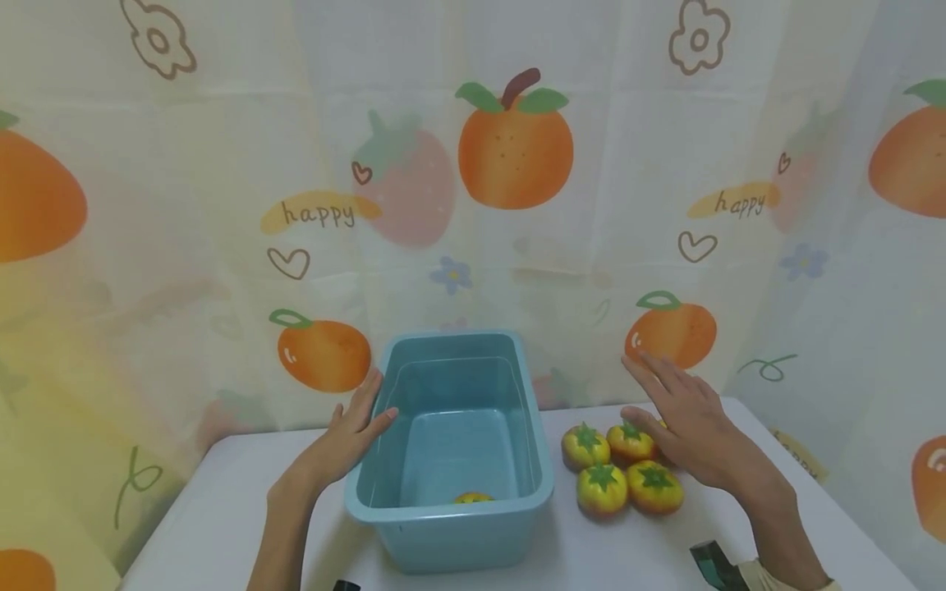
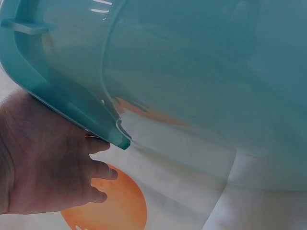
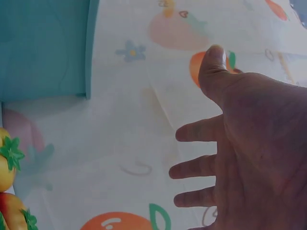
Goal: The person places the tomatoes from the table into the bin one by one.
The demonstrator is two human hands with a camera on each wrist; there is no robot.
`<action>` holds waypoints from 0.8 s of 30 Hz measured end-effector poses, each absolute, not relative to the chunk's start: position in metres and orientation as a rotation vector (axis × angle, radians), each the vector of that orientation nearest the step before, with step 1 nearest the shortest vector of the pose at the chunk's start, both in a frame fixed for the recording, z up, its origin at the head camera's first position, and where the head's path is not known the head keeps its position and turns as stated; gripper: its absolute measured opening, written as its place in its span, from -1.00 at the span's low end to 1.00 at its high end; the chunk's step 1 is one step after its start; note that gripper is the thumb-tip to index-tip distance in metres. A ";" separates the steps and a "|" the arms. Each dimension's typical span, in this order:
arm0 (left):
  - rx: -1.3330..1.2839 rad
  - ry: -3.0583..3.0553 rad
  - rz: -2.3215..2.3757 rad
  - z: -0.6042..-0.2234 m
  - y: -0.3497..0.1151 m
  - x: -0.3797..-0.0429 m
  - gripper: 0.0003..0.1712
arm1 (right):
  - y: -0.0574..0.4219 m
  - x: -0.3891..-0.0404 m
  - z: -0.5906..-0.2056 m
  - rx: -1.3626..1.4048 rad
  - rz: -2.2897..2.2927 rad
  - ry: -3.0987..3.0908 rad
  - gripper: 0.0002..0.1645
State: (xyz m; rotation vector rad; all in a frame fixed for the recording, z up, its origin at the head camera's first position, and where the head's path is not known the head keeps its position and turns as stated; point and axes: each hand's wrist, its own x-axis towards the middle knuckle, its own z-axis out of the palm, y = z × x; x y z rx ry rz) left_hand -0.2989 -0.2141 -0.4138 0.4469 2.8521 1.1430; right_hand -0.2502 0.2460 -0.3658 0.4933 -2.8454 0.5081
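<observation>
A blue-green plastic basin [image 1: 466, 525] stands on the white table, with part of a yellow-orange fruit [image 1: 474, 497] visible inside near its front wall. My left hand [image 1: 336, 443] is at the basin's left rim, thumb over the edge. In the left wrist view, the fingers [image 2: 103, 170] extend fairly straight below the rim, and the thumb is hidden. To the right of the basin sit several yellow-orange, persimmon-like fruits [image 1: 602, 491] with green star-shaped tops. Above and beside them hovers my right hand [image 1: 691, 427], fingers extended and holding nothing; it partly hides one fruit.
The white table [image 1: 244, 501] reaches back to a curtain [image 1: 591, 66] printed with oranges, strawberries and hearts. More of this printed cloth hangs at both sides. A dark strap end [image 1: 709, 562] shows at my right wrist.
</observation>
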 end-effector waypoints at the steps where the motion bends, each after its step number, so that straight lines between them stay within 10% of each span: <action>1: 0.447 2.850 1.146 -0.414 -0.214 -0.299 -0.02 | 0.248 -0.251 -0.366 0.497 0.512 -2.848 -0.10; 24: 0.481 2.837 1.193 -0.414 -0.215 -0.298 -0.08 | 0.301 -0.269 -0.383 0.122 0.473 -3.091 0.18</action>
